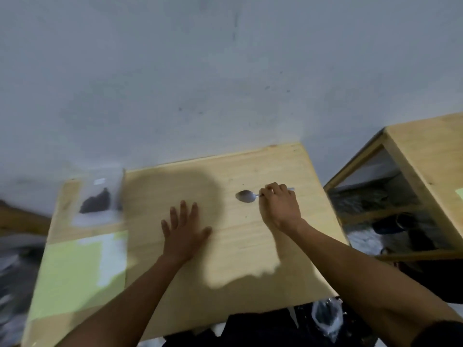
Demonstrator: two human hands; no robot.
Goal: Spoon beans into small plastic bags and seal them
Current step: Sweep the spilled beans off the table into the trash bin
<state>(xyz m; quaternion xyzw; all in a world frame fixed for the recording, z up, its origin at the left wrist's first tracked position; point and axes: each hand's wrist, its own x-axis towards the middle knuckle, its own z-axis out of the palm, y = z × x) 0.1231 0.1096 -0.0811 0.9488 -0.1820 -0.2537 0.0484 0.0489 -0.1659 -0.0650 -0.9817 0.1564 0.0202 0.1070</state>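
A metal spoon [246,196] lies on the wooden table [263,236], its bowl pointing left. My right hand [279,205] pinches the spoon's handle with curled fingers. My left hand [184,229] lies flat on the table with fingers spread, left of the spoon and holding nothing. A clear plastic bag with dark beans [96,202] rests on a second wooden table [62,231] at the left. Another clear bag with dark contents [327,318] hangs below the table's near edge.
A green and white sheet [75,274] covers the near part of the left table. A wooden stand [431,159] with an open shelf of dark items is at the right. A grey wall rises behind the tables.
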